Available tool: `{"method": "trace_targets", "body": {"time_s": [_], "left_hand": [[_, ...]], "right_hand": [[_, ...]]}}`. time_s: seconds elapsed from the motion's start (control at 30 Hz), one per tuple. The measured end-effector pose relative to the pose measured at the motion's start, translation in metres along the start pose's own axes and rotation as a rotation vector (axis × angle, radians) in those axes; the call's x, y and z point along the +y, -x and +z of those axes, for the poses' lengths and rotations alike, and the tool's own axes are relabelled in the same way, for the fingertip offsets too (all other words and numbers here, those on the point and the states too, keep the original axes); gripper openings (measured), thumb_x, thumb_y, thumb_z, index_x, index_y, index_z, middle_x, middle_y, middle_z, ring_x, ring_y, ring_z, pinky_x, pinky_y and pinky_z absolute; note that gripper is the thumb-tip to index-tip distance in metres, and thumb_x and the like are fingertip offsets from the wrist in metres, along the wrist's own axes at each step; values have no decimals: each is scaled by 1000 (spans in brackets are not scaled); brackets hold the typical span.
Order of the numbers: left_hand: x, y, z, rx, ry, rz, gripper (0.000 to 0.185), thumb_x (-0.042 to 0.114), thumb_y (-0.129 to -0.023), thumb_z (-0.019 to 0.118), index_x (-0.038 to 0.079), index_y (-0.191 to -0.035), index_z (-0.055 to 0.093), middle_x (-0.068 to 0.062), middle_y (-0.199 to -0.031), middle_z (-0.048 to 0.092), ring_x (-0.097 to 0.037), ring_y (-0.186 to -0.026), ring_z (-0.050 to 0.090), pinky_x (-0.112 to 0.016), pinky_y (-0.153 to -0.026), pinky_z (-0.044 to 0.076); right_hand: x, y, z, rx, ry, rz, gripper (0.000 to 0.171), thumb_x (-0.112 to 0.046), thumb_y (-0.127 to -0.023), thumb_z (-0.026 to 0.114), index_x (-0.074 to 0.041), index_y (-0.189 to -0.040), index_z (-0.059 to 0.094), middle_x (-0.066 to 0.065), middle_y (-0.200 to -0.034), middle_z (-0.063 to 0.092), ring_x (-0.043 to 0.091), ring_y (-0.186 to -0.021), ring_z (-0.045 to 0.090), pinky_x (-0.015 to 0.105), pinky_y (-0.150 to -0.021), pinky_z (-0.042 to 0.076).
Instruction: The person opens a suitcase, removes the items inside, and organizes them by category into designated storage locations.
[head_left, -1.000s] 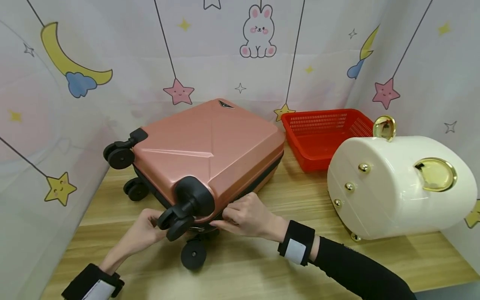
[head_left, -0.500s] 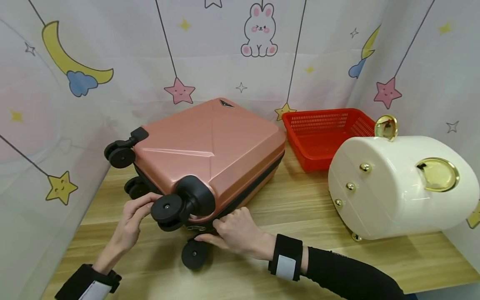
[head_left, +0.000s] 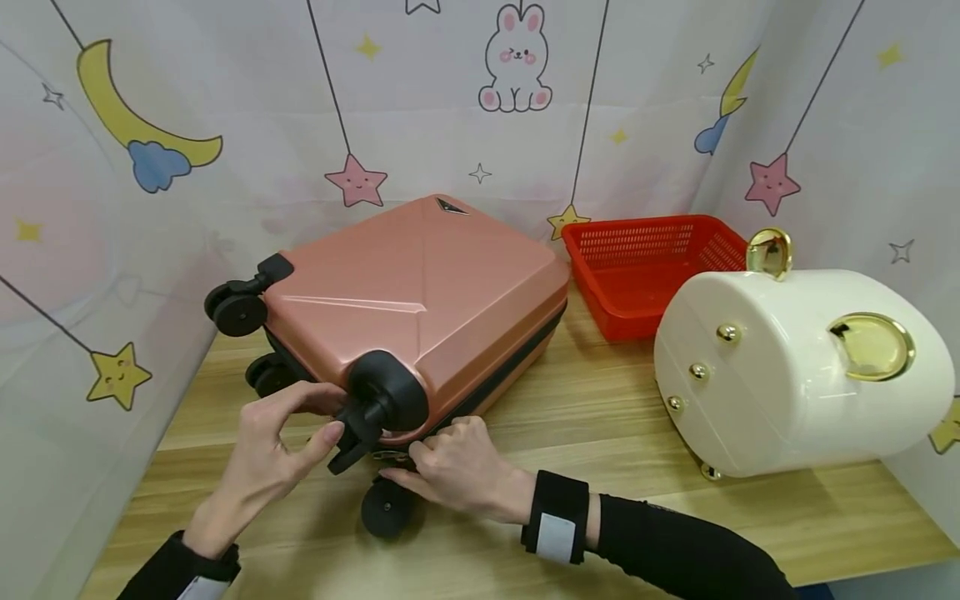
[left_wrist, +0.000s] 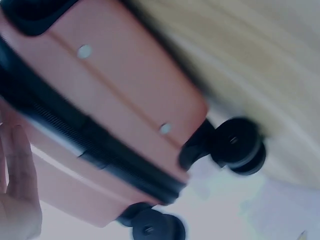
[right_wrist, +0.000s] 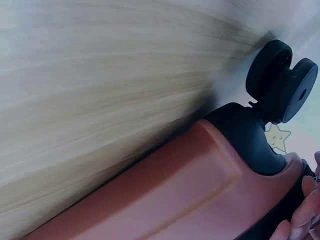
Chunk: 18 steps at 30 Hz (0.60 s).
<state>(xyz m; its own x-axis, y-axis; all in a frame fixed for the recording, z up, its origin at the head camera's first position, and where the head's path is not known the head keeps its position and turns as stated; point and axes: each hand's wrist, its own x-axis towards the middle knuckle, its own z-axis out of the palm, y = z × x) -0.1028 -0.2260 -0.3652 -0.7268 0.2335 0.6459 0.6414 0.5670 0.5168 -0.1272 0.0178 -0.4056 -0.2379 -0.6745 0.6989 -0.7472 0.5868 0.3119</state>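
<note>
In the head view the underside of the suitcase (head_left: 420, 292) is hidden. At its near corner, the left hand's (head_left: 262, 454) fingertips pass partly behind a wheel (head_left: 356, 435), so whether they pinch it cannot be told. Along its near edge the right hand (head_left: 465, 468) covers some of the black zip (head_left: 513, 362), and the silvery piece (right_wrist: 316, 179) at its fingers is too small and cropped to name. Atop the suitcase's far corner, the emblem (head_left: 452, 207) is unreadable. Right of the suitcase, a white box (head_left: 795, 392) hides part of a red basket (head_left: 633, 327), while the tabletop (right_wrist: 75, 100) beside it blurs in both wrist views
</note>
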Motion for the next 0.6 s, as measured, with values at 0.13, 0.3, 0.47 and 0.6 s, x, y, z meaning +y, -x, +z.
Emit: {"method": "trace_targets", "body": {"time_s": [0.13,0.3,0.47,0.6], "left_hand": [[14,-5,2,-58,-92,40,49,18,-67,90,10,-111,70,1,-97,75,-4,-83,68,-10,-77,52],[24,-9,7,-114,-132,54,55,24,-65,93,14,-114,68,4,-103,73,-6,-87,68,-11,-76,51],[26,-13,8,-122,-77,65,44,10,-69,88,12,-109,69,3,-101,73,-7,-89,69,-11,-77,51],[25,-15,8,-116,-16,82,39,3,-71,85,12,-105,71,3,-97,73,-5,-88,67,-11,-77,50]], "right_hand": [[-2,-1,-1,-21,22,19,49,-53,-83,74,-25,-51,48,-14,-42,47,4,-38,46,23,-38,29],[-4,-2,0,-11,24,26,52,-57,-82,74,-26,-50,47,-14,-41,45,4,-37,44,23,-39,29],[-7,-4,1,-33,45,49,53,-64,-81,73,-26,-51,50,-13,-40,43,4,-37,45,23,-40,30],[-8,-5,1,-52,74,64,46,-58,-80,75,-26,-54,55,-12,-42,50,5,-40,52,23,-41,33]]}}
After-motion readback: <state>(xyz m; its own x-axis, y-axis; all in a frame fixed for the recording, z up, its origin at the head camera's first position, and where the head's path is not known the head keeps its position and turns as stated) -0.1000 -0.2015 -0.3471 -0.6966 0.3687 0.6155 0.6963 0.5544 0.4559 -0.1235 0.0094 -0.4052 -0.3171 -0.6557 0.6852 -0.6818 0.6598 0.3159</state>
